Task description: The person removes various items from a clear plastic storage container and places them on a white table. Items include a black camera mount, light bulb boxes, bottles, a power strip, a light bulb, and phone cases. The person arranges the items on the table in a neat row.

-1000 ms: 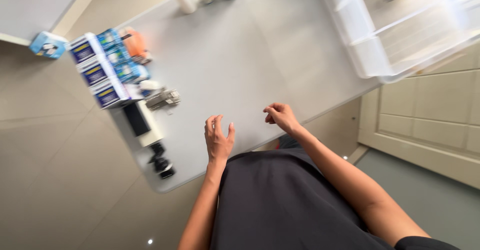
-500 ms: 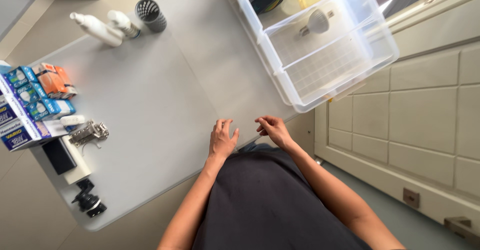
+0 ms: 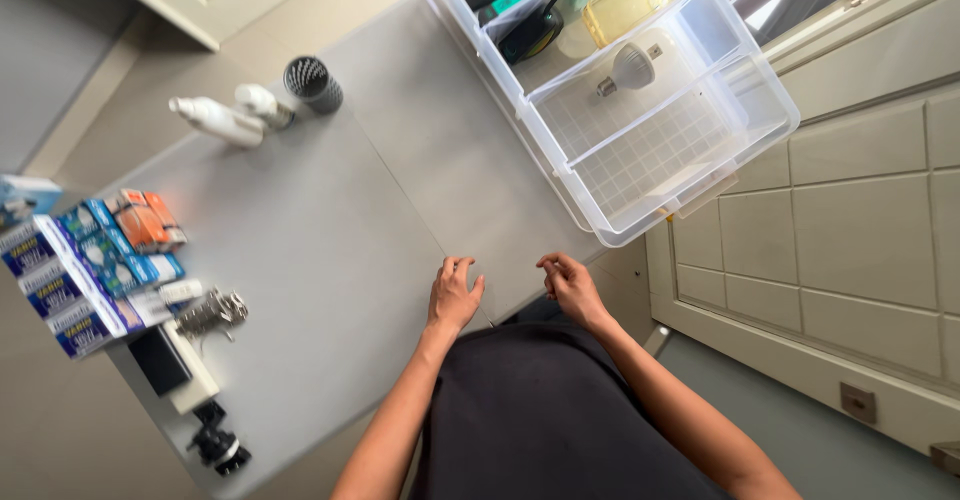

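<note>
My left hand (image 3: 453,296) rests palm down on the near edge of the grey table (image 3: 330,230), fingers slightly spread, holding nothing. My right hand (image 3: 570,285) hovers at the table's near edge beside it, fingers loosely curled and empty. A clear plastic bin (image 3: 690,140) stands just beyond my right hand, with a light bulb (image 3: 628,66), a yellow box (image 3: 628,0) and dark items inside its compartments.
At the table's left end lie stacked blue and orange bulb boxes (image 3: 90,265), a metal fitting (image 3: 212,312), a black-and-white block (image 3: 170,362) and a black socket (image 3: 220,448). White bottles (image 3: 222,120) and a dark mesh cup (image 3: 311,82) stand at the far edge. A panelled door (image 3: 840,240) is right.
The view has swung so the bin now shows more fully. Both hands stay at the table's near edge, shifting slightly right and lower in the frame.
</note>
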